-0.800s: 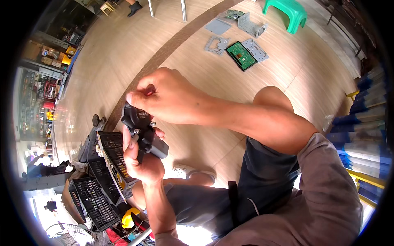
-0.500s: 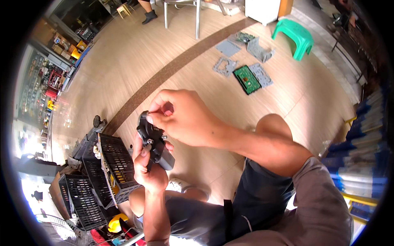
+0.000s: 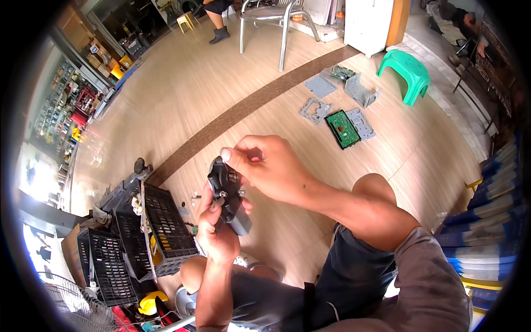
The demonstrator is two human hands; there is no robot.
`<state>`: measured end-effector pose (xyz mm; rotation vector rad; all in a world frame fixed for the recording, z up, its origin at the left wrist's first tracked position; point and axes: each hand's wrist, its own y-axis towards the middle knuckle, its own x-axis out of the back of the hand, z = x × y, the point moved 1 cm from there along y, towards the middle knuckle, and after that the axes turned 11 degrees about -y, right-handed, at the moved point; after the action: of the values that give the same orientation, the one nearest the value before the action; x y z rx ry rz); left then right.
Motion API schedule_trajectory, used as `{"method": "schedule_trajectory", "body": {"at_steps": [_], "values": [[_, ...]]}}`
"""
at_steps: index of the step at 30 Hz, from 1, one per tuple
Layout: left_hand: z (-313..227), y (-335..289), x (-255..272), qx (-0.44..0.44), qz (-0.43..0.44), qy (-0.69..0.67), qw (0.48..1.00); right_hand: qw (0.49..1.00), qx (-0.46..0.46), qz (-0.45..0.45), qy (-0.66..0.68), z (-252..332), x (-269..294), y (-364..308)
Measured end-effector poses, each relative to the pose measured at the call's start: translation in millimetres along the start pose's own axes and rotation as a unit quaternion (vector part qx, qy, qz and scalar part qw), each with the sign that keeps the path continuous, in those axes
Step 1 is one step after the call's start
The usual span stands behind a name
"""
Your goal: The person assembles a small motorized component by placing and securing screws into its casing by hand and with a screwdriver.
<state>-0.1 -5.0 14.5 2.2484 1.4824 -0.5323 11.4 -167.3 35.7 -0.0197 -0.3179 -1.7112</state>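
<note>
Dark grey mechanical part gripped from below by closed left hand; right hand fingertips pinch its top, above black crates.

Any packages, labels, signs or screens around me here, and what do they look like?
No sign, label or screen is clear enough to tell.
Stacked goods: far right, blue and white bands, possibly packages.
Shelved wares: far left, small, many-coloured, blurred.
Left hand and right hand: hold a dark grey part, no label visible.
</note>
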Motion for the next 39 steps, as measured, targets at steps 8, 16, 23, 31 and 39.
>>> {"method": "schedule_trajectory", "body": {"at_steps": [8,16,23,31,39], "values": [[14.2,-2.3,11.5,0.019,-0.02,-0.002,1.0,1.0,0.008,0.003,-0.01,-14.3,1.4,-0.8],[-1.2,1.6,6.8,0.003,-0.022,-0.011,1.0,0.991,0.127,-0.049,-0.016,0.2,-9.4,3.5],[-1.6,8.6,-4.3,0.01,-0.01,-0.075,0.997,0.995,0.043,0.054,0.076,12.2,12.3,11.4],[-8.1,-16.4,1.6,0.013,-0.013,-0.085,0.996,0.987,0.122,-0.012,-0.102,12.6,-3.5,5.8],[2.7,-23.0,-8.5,0.052,-0.084,-0.128,0.987,0.998,0.022,0.036,-0.046,6.2,1.2,-5.4]]}}
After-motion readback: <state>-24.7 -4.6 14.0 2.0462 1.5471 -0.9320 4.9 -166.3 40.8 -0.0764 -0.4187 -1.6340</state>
